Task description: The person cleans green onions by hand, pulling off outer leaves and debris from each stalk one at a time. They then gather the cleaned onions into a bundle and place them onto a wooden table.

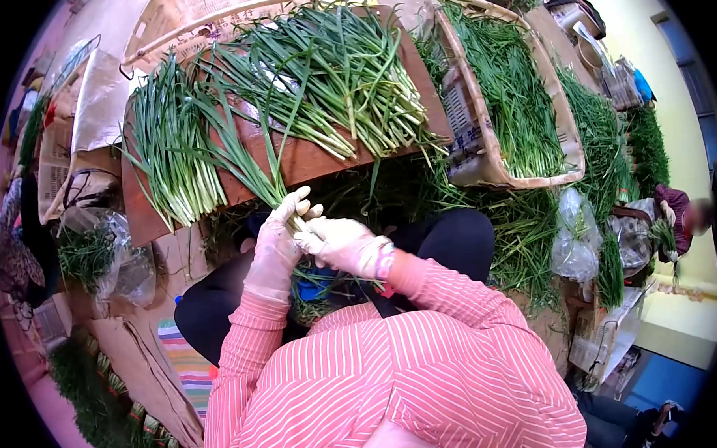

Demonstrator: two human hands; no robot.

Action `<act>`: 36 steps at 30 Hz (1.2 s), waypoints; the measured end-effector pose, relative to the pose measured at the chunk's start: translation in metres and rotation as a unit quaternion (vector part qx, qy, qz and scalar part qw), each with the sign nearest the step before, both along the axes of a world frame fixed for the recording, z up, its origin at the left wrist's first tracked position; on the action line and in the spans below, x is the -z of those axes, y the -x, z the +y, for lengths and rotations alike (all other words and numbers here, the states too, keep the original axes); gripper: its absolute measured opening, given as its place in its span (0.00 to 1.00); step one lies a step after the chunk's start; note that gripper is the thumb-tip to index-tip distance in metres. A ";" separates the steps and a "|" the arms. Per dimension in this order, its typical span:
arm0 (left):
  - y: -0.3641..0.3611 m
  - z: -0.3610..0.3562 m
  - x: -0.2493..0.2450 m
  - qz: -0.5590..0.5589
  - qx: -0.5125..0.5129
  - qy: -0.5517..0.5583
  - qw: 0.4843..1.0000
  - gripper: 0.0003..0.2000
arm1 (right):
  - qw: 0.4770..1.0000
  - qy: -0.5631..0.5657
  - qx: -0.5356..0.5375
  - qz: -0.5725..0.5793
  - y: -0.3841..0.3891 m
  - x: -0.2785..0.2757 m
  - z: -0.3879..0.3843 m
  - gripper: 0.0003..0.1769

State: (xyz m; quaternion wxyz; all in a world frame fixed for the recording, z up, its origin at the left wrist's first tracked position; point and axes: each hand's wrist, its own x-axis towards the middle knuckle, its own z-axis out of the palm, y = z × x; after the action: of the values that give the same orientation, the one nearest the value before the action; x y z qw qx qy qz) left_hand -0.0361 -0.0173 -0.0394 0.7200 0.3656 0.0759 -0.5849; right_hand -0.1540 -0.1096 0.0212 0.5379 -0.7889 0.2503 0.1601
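My left hand (pixel 275 241), in a thin whitish glove, is closed around the pale lower stems of a few garlic chives (pixel 256 178). Their green leaves fan up and away over the wooden board (pixel 249 153). Close against it, my right hand (pixel 348 245), gloved too, has its fingers pinched at the stem ends; the exact grip is partly hidden. On the board lie a bundle of chives (pixel 174 143) at the left and a larger spread pile of chives (pixel 353 82) at the right, white ends toward me.
A plastic crate (pixel 494 152) full of green leaves stands right of the board, with another crate (pixel 210 32) behind it. Loose greens (pixel 525 234) cover the floor at right near a clear plastic bag (pixel 576 236). Another person (pixel 674 213) is at far right, holding greens.
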 end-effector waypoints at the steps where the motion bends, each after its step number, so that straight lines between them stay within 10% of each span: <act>1: 0.001 -0.004 -0.018 0.020 -0.041 -0.054 0.997 0.19 | 0.995 0.042 -0.043 -0.073 0.005 0.003 -0.015 0.19; 2: -0.004 -0.009 -0.016 0.048 -0.078 -0.038 0.995 0.19 | 0.962 0.230 -0.055 -0.133 0.005 0.017 -0.030 0.20; 3: -0.010 -0.002 -0.009 0.107 -0.077 0.037 0.991 0.20 | 0.975 0.085 0.145 -0.143 0.005 -0.001 -0.042 0.23; 5: -0.014 0.004 -0.022 0.176 -0.074 0.120 0.974 0.21 | 0.889 0.381 0.233 -0.102 -0.004 -0.009 -0.077 0.27; 8: -0.008 0.004 -0.040 0.185 -0.037 0.218 0.958 0.21 | 0.892 0.411 0.158 0.102 -0.028 -0.008 -0.119 0.28; 13: -0.012 0.001 -0.056 0.091 -0.045 0.135 0.986 0.21 | 0.904 0.391 0.174 0.022 -0.035 0.007 -0.115 0.19; 24: -0.002 -0.001 -0.053 -0.075 0.003 -0.065 0.995 0.19 | 0.978 0.135 0.121 -0.102 0.028 -0.005 -0.005 0.16; 26: 0.000 -0.001 -0.049 -0.085 0.030 -0.058 0.994 0.19 | 0.932 -0.219 0.259 -0.125 0.022 0.005 -0.005 0.13; 30: -0.005 -0.001 -0.046 -0.109 -0.031 -0.073 0.991 0.18 | 0.890 -0.288 0.332 -0.124 0.024 0.004 -0.008 0.09; 36: -0.022 0.004 -0.049 -0.068 -0.086 -0.025 0.994 0.18 | 0.964 0.216 0.017 0.154 0.059 0.037 -0.012 0.25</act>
State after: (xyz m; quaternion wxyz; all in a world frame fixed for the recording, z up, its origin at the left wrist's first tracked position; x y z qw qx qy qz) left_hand -0.0137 -0.0131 0.0092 0.7614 0.4149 0.0726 -0.4928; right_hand -0.2134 -0.1214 -0.0159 0.3123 -0.8477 0.3723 0.2128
